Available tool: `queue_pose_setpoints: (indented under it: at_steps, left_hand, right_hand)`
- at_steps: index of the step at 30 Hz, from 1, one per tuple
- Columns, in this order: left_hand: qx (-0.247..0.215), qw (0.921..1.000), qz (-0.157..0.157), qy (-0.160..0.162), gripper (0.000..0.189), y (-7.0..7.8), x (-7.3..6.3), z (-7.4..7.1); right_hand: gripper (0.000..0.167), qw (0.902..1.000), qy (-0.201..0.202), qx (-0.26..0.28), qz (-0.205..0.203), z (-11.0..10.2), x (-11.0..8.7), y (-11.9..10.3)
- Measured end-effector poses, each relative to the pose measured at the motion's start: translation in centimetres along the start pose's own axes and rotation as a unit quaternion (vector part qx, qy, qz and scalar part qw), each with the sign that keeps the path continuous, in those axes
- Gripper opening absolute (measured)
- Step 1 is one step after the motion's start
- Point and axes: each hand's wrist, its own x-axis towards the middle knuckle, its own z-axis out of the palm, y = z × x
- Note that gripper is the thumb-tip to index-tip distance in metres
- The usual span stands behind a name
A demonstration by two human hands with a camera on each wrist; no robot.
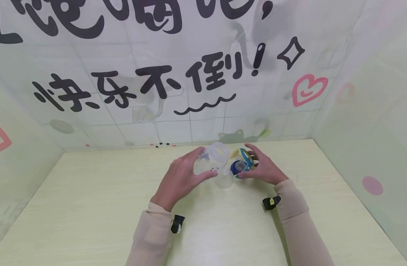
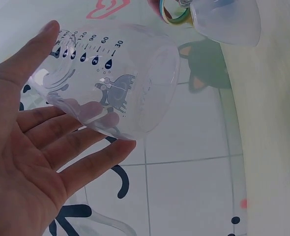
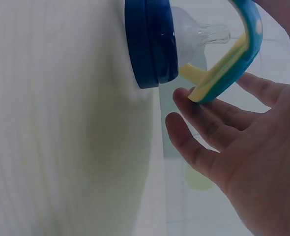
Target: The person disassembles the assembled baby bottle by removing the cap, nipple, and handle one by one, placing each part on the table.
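In the head view my left hand (image 1: 181, 175) grips a clear baby bottle (image 1: 204, 164) between thumb and fingers. The bottle (image 2: 118, 86) has dark measuring marks and an elephant print; its base points toward the table, held off it. My right hand (image 1: 264, 168) holds a blue and yellow handle ring (image 1: 247, 159) between thumb and fingers. Just below that handle ring (image 3: 233, 69), a dark blue bottle collar (image 3: 152, 46) stands on the table with a clear nipple (image 3: 187, 37) pointing up. A clear domed cap (image 1: 224, 180) stands between the hands.
The pale wooden table (image 1: 100, 207) meets a printed back wall (image 1: 176, 129) just beyond the bottle parts. Side walls (image 1: 366, 155) bound the table on left and right. A small black device (image 1: 271, 202) is strapped at each wrist.
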Motion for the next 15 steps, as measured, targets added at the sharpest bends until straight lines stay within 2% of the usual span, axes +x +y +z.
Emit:
queue_pose_setpoints:
  at_steps: [5,15]
  left_hand:
    - [-0.001,1.0,0.0,-0.001,0.073,-0.02,-0.02,0.01]
    - [-0.001,1.0,0.003,0.0,0.073,-0.09,-0.07,0.09]
  right_hand:
    - [0.11,0.9996,-0.009,-0.027,0.004,0.21,0.08,0.38]
    - [0.1,0.9985,-0.024,-0.049,-0.009,0.38,0.04,0.27]
